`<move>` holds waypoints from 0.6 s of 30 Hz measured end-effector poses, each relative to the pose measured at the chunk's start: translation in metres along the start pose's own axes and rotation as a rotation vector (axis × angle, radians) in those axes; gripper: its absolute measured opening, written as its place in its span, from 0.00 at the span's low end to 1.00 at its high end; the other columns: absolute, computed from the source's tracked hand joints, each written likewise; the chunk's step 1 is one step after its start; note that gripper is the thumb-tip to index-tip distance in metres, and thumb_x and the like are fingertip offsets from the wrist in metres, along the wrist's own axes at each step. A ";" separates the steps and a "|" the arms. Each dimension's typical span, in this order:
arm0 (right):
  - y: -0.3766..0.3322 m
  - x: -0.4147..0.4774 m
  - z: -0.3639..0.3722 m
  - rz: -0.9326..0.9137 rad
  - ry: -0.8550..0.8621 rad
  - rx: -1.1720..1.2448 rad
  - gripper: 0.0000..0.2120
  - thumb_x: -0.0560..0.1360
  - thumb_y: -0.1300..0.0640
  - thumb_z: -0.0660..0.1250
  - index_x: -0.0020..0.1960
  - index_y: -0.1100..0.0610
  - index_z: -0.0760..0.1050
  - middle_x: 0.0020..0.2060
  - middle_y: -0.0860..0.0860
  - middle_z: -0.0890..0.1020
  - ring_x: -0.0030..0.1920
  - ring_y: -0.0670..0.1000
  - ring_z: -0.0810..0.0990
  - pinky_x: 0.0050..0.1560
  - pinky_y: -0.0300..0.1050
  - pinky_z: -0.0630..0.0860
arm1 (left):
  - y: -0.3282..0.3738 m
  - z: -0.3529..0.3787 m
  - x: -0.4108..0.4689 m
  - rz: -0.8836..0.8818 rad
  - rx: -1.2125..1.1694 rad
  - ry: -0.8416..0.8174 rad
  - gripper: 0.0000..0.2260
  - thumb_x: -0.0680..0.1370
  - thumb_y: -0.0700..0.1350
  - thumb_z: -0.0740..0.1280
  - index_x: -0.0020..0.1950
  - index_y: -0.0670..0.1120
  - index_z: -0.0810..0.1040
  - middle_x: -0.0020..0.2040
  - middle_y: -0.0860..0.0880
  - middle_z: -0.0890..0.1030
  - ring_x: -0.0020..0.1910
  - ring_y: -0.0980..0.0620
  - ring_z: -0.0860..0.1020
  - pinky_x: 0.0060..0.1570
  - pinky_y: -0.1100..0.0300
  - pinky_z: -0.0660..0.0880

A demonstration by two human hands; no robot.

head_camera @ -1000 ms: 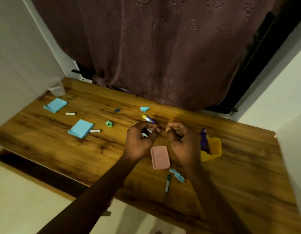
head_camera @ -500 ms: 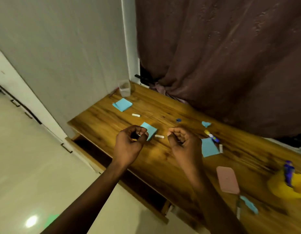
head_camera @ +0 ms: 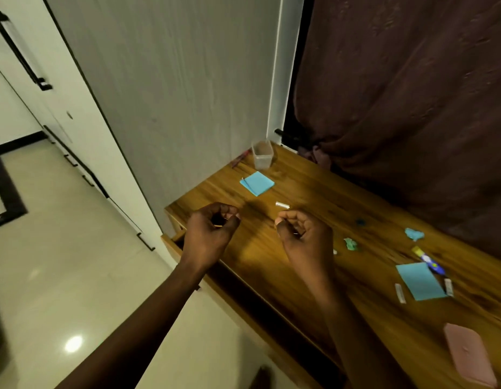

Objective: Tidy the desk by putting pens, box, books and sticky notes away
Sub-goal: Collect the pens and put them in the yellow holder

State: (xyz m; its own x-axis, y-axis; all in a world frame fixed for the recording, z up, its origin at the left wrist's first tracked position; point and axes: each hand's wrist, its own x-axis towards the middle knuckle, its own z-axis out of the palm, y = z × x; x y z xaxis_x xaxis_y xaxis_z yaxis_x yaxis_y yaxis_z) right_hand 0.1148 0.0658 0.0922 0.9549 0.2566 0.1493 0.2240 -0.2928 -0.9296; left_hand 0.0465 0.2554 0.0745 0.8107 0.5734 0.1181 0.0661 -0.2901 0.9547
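Both hands hovered curled above the near left part of the wooden surface [head_camera: 313, 279]. Your left hand [head_camera: 208, 237] had its fingers bent into a loose ring with something small and dark inside; what it was, the view was too dim to show. Your right hand [head_camera: 302, 237] was half closed with thumb and forefinger pinched together, perhaps on something thin, and I could not tell whether it truly held anything.

By the look of it, you were barely into the tidying. One blue sticky pad [head_camera: 257, 183] lay flat at the far left, near a clear plastic tub [head_camera: 262, 154] in the corner by the wall. A second blue sticky pad [head_camera: 419, 280] lay to the right, with a short white piece on either side of it and a yellow-and-blue pen [head_camera: 428, 261] touching its far corner. A small white cap [head_camera: 282, 204] sat just beyond your right hand. A green crumpled scrap [head_camera: 350, 244] and a blue crumpled scrap [head_camera: 414, 234] lay loose on the right. The pink box [head_camera: 468, 355] rested at the near right edge. No books were in sight. The drawer [head_camera: 179, 237] under the left end stood slightly open, a likely home for these things. Nearly everything was left for you to put away.
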 end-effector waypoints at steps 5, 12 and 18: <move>0.009 0.044 0.022 0.025 -0.021 0.049 0.06 0.77 0.57 0.72 0.53 0.51 0.83 0.45 0.42 0.86 0.47 0.39 0.85 0.49 0.44 0.85 | -0.016 -0.001 0.045 0.007 0.044 0.013 0.02 0.78 0.46 0.73 0.50 0.52 0.85 0.45 0.54 0.85 0.45 0.53 0.84 0.47 0.47 0.83; 0.026 0.086 0.040 -0.007 -0.057 -0.008 0.06 0.77 0.56 0.73 0.54 0.50 0.83 0.45 0.40 0.85 0.48 0.38 0.84 0.50 0.42 0.84 | -0.036 0.004 0.116 -0.056 0.147 0.013 0.02 0.77 0.45 0.73 0.49 0.51 0.85 0.43 0.54 0.86 0.41 0.54 0.84 0.45 0.50 0.84; 0.035 0.112 0.053 0.027 -0.037 -0.050 0.04 0.78 0.54 0.71 0.52 0.47 0.83 0.45 0.39 0.85 0.49 0.37 0.83 0.49 0.37 0.83 | -0.065 0.013 0.179 -0.058 0.253 0.014 0.06 0.77 0.45 0.73 0.54 0.49 0.85 0.47 0.56 0.85 0.44 0.63 0.82 0.44 0.70 0.77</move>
State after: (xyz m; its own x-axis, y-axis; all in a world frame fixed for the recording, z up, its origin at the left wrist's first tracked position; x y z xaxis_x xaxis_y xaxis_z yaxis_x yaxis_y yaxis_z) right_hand 0.2193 0.1326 0.0584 0.9531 0.2813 0.1114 0.2089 -0.3452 -0.9150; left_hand 0.1952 0.3666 0.0301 0.7936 0.6043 0.0708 0.2567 -0.4381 0.8615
